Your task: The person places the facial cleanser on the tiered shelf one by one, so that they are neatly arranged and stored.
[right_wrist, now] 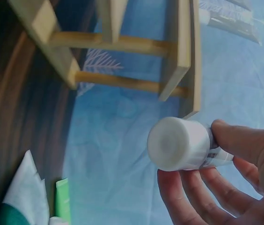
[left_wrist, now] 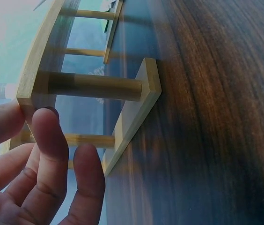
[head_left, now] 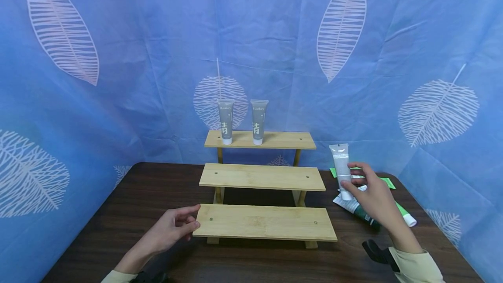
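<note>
My right hand (head_left: 369,193) holds a silver-grey squeeze tube (head_left: 341,165) upright above the right side of the table, its white cap (right_wrist: 169,143) at the bottom. Thumb and fingers grip it from either side in the right wrist view. At the left end of the lowest step of a three-tier wooden display stand (head_left: 263,222), my left hand (head_left: 169,230) pinches the board's edge between thumb and fingers. Two grey tubes stand cap-down on the top step, a left tube (head_left: 226,119) and a right tube (head_left: 258,119).
Beneath and beside my right hand lie more tubes: a white and dark green tube (head_left: 363,214) and a green tube with a white cap (head_left: 406,215). A blue cloth with white leaf prints (head_left: 275,34) hangs behind the dark wooden table (head_left: 165,187).
</note>
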Available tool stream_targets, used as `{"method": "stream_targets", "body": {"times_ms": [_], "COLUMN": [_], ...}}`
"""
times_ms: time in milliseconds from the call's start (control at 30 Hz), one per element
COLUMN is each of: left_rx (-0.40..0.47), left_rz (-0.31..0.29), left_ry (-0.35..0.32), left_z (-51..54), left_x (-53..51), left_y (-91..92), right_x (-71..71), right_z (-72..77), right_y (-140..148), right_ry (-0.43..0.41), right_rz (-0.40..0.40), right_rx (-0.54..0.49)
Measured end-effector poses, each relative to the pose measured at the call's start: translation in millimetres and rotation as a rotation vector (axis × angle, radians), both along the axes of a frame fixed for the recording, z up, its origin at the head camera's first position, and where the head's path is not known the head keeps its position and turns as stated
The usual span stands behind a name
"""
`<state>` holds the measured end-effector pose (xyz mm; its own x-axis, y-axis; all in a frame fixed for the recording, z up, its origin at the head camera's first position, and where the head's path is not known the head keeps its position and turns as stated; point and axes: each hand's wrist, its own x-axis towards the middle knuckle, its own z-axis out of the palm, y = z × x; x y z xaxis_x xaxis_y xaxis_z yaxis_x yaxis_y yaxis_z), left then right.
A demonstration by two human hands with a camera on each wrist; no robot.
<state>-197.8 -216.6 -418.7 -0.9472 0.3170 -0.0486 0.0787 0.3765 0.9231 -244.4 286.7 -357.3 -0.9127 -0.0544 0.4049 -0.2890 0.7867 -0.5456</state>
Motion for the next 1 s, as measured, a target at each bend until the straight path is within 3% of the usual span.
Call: {"method": "stream_targets", "body": {"times_ms": [600,1000], "left_rx": [-0.004,0.003], "left_rz": [-0.014,-0.015], "left_ry": [0.017,0.031], "left_z": [3.1,3.1], "left_x": [3.0,3.7], "left_y": [1.3,1.8], "right_x": [-24.5,-45.3], "right_z": [32.5,50.1], "right_y": [-43.8,-70.6], "right_ry": [0.059,0.022], "right_rz": [0.070,0.102], "right_rx": [-0.161,-0.285]}}
